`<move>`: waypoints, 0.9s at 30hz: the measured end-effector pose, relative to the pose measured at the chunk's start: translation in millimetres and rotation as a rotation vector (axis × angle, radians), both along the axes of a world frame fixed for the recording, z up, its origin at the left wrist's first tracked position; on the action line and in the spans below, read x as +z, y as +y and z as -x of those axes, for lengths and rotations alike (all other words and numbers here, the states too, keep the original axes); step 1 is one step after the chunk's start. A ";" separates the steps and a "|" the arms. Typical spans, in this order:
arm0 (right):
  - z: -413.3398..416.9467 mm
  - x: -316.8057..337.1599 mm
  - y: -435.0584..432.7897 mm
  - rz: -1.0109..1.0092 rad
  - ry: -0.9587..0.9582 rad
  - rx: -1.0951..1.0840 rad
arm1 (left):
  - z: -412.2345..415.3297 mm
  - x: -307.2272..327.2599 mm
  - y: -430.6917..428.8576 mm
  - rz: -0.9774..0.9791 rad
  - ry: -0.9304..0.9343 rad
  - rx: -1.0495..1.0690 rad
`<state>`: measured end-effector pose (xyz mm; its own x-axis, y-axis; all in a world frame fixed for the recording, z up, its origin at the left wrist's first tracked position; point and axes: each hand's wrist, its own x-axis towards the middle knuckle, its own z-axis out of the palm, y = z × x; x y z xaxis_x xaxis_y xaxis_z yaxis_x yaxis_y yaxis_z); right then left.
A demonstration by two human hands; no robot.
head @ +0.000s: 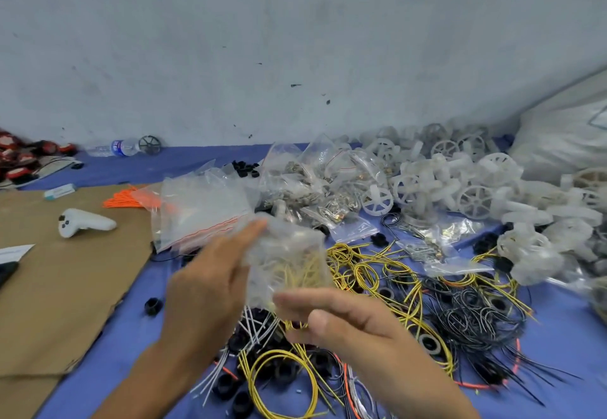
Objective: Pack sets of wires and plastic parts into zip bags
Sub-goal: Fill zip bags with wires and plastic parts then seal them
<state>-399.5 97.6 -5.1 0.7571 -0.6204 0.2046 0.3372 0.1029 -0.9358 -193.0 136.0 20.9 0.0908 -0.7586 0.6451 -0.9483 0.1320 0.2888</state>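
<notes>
A clear zip bag [289, 261] with yellow wires and pale plastic parts inside is held up above the blue table [131, 326]; it is motion-blurred. My left hand [210, 290] holds its left side, the fingers reaching up to its top corner. My right hand [348, 323] pinches its lower edge between fingers and thumb. Loose yellow wires [371, 274], black wires [476, 313] and black plastic rings [226, 385] lie under and around both hands. White plastic wheels [460, 185] are heaped at the back right.
A stack of empty zip bags [203, 208] lies behind my left hand, small bags of metal parts [312, 188] behind that. On the cardboard sheet [65, 280] at left lie a white controller [85, 221] and orange ties [131, 198]. A big white sack [565, 142] fills the right corner.
</notes>
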 end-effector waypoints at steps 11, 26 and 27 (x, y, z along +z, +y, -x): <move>-21.3 -51.1 -147.9 0.829 1.259 -0.638 | -2.2 -17.6 -5.7 -0.112 0.425 0.040; 41.2 23.5 -120.5 0.424 0.436 -1.032 | 0.5 -49.9 5.0 -0.148 0.254 0.041; 43.3 29.3 -118.7 0.441 0.412 -1.023 | 0.4 -51.0 5.1 -0.164 0.252 0.043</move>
